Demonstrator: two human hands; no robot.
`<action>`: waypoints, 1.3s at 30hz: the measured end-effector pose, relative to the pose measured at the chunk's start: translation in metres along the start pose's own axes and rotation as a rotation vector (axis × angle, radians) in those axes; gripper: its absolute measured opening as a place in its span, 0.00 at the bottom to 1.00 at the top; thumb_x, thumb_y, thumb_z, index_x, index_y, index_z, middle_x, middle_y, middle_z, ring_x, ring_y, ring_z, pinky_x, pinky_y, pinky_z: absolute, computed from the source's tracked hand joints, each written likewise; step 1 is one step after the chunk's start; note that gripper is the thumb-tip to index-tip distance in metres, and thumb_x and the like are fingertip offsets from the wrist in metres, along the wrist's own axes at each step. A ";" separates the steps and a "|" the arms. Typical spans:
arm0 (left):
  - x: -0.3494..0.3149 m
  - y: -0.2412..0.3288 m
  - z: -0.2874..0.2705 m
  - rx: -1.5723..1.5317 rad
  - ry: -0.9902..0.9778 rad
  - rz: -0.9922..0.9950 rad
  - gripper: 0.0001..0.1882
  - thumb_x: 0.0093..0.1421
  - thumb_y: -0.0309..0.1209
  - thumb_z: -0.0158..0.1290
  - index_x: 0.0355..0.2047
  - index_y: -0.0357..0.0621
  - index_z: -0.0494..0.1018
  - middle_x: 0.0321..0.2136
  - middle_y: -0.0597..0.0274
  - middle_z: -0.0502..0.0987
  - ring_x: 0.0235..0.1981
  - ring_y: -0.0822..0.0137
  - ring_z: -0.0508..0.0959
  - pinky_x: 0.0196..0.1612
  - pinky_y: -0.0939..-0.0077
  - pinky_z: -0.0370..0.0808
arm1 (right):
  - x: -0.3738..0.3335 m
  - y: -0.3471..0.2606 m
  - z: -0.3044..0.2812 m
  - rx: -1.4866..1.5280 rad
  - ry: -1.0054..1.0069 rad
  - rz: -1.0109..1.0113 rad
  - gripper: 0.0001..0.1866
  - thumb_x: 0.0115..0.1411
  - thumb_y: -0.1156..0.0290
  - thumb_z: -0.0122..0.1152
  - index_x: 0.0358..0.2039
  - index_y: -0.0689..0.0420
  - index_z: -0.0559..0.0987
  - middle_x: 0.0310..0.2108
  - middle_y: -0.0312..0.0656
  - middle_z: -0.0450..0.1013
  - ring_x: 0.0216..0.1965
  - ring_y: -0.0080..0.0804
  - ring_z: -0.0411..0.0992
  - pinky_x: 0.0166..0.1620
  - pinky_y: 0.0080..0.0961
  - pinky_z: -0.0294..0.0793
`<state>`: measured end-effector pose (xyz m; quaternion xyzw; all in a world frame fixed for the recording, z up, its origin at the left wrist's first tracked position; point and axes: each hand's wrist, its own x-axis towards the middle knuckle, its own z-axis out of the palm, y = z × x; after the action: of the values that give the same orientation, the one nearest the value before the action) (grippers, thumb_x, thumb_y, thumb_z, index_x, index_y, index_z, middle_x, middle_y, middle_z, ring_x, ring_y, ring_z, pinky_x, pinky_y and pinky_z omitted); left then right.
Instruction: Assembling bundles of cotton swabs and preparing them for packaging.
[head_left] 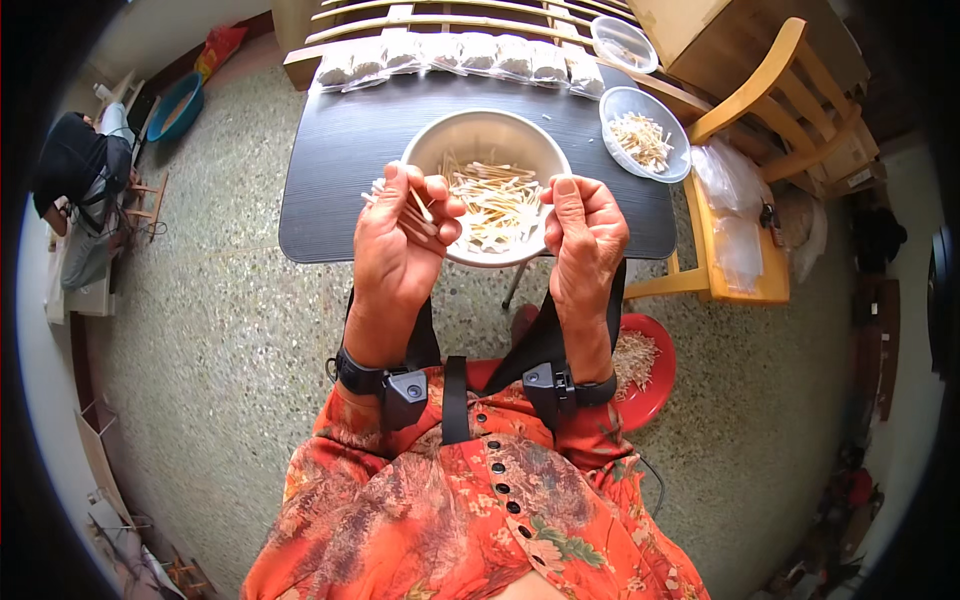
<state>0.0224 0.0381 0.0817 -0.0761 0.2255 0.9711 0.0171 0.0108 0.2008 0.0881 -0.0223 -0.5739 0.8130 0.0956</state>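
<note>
A pale round bowl [425, 140] stands at the near edge of a dark table [330, 190], with many loose cotton swabs [495, 205] heaped inside. At the bowl's left side, my left hand [388, 250] is curled around a small bunch of cotton swabs [417, 218], whose white tips stick out between thumb and fingers. My right hand [583, 250] is closed at the bowl's right rim, thumb pressed on the bent fingers. A small white bit shows by its fingertips, too small to name.
Several filled clear bags [440, 53] line the table's far edge. A translucent bowl [650, 97] of swabs sits at the right corner, near another clear container [622, 42]. A wooden chair [745, 285] holds plastic bags. By my right leg lies a red basin [660, 385] of swabs. Another person [75, 160] sits far left.
</note>
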 end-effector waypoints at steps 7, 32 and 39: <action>-0.002 0.009 -0.008 -0.145 -0.092 0.010 0.13 0.66 0.39 0.38 0.32 0.43 0.65 0.17 0.69 0.59 0.15 0.75 0.61 0.17 0.85 0.59 | 0.002 0.001 -0.003 -0.239 -0.084 -0.013 0.08 0.57 0.71 0.59 0.32 0.62 0.73 0.23 0.32 0.70 0.20 0.12 0.63 0.23 0.09 0.63; -0.008 -0.002 -0.017 -0.211 0.129 0.061 0.14 0.64 0.41 0.43 0.24 0.48 0.65 0.10 0.74 0.54 0.07 0.79 0.55 0.10 0.84 0.49 | 0.029 0.041 0.053 -1.397 -0.787 -0.705 0.00 0.45 0.76 0.54 0.20 0.58 0.73 0.26 0.44 0.65 0.30 0.41 0.68 0.32 0.34 0.69; -0.003 -0.005 -0.014 -0.191 0.136 0.064 0.15 0.64 0.41 0.43 0.23 0.47 0.65 0.10 0.75 0.53 0.07 0.80 0.55 0.10 0.84 0.50 | 0.036 0.043 0.054 -1.327 -0.802 -0.782 0.01 0.44 0.78 0.55 0.20 0.59 0.73 0.24 0.43 0.64 0.28 0.41 0.69 0.30 0.35 0.69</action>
<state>0.0281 0.0360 0.0676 -0.1359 0.1349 0.9808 -0.0368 -0.0380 0.1435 0.0685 0.4137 -0.8864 0.1654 0.1256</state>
